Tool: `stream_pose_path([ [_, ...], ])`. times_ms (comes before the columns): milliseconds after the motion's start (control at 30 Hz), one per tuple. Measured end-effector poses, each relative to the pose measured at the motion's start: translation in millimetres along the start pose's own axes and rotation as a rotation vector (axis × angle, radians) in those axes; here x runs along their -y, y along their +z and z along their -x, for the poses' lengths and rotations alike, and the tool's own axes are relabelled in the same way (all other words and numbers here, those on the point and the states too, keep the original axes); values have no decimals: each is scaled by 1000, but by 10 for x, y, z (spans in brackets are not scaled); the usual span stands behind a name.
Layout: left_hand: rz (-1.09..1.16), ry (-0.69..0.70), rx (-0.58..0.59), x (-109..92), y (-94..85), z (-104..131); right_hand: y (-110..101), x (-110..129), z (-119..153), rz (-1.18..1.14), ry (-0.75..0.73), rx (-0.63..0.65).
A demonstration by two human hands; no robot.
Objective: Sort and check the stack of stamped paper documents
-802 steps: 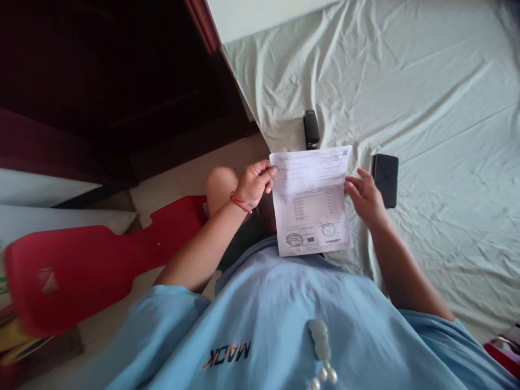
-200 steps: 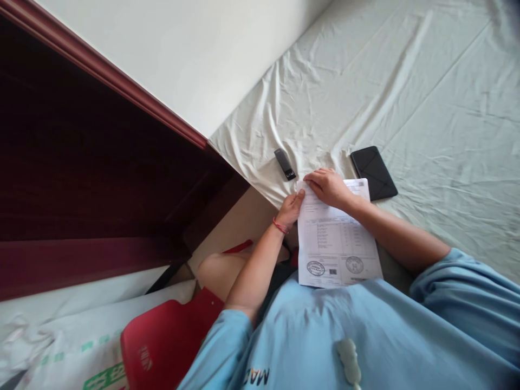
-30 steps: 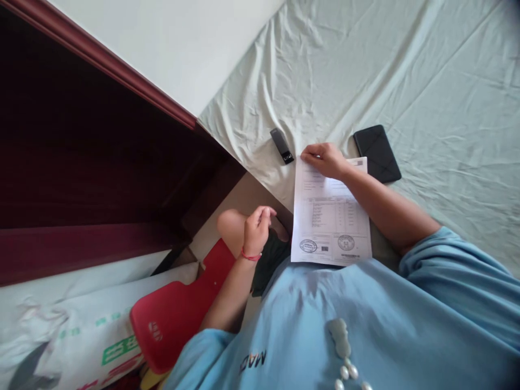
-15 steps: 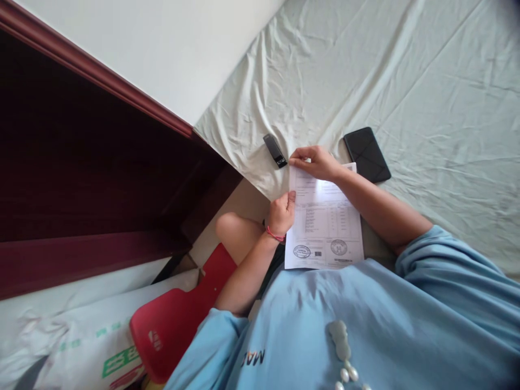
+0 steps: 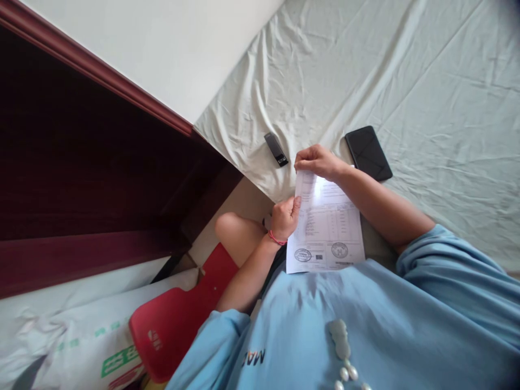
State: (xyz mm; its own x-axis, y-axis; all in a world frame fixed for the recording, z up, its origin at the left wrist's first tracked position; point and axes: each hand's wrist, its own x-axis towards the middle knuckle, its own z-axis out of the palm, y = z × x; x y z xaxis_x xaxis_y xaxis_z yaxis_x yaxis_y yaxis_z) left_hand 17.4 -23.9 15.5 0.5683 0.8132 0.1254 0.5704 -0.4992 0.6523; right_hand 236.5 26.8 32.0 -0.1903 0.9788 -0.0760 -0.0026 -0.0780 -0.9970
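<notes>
One head-worn camera looks forward and steeply down, close above the blue shirt (image 5: 300,311) and printed paper (image 5: 328,230).

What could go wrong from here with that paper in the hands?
The left hand pinches the left edge of the printed paper and the right hand its far left corner, so uneven pulling might crease it. The black stapler lies close to the right hand and could get nudged.

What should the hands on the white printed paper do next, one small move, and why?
Perhaps move the right hand from the top-left corner of the white printed paper to the oblong black stapler: it lies just beyond that corner, while the left hand holds the paper's left edge.
</notes>
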Motion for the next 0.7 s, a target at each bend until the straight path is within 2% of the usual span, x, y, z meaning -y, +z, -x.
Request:
stream_pose_path([
  [233,82,-37,-31,25,-13,5,-79,106,21,266,-84,-11],
  [333,113,-84,-47,32,-18,38,-144,113,15,304,-82,-29],
  [500,222,-224,-83,75,-43,96,-273,76,10,381,-37,-63],
  [700,486,-450,-200,307,9,104,-420,-21,3,548,-71,3],
])
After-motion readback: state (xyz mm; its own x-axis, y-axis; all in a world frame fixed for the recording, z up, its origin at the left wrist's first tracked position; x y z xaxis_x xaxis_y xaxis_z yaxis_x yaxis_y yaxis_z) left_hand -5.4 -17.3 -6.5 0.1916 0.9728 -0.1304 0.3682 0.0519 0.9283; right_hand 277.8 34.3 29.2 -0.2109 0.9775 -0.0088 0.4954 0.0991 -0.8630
